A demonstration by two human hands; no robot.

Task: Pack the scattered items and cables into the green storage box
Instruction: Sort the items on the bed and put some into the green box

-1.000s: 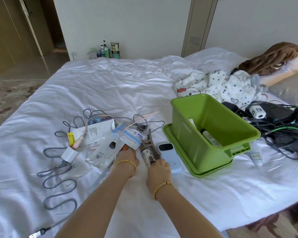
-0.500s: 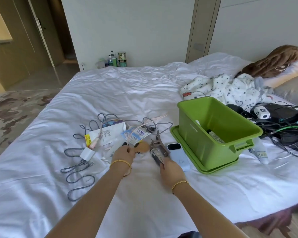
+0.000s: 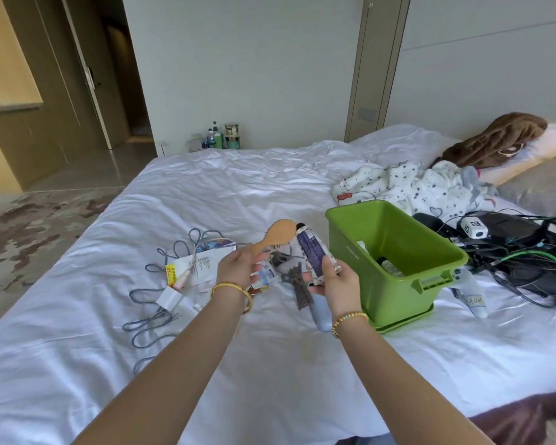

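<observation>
left hand: the left hand (image 3: 238, 268) was raised above the bed, fingers curled round the handle of a wooden hairbrush (image 3: 272, 237), brush head pointing up and away.
right hand: the right hand (image 3: 336, 284) was also raised, fingers wrapped round the lower end of a purple-labelled tube (image 3: 313, 253), black cap at the top, tilted slightly left.
tube vs box: tube was just beside the near-left wall of the green storage box (image 3: 360, 252), not over the opening.
green storage box: sat on its green lid on the white bed (image 3: 206, 194), right of centre; a bottle (image 3: 390, 268) lay inside at the bottom.
cables: grey cable (image 3: 148, 303) lay looped on the sheet left of the hands, with a white charger plug (image 3: 170, 298) on it.
scattered items: paper leaflet (image 3: 203, 263), blue-white packet (image 3: 267, 277), and dark metal pliers (image 3: 297, 285) were under and between the hands; pale blue device (image 3: 320, 311) lay beside the box lid.
right of box: white tube (image 3: 472, 292) touching the sheet near the box handle; black cable tangle (image 3: 527, 258) beyond it.
far side: spotted cloth (image 3: 408, 184), brown plush (image 3: 495, 136) on a pillow.
</observation>
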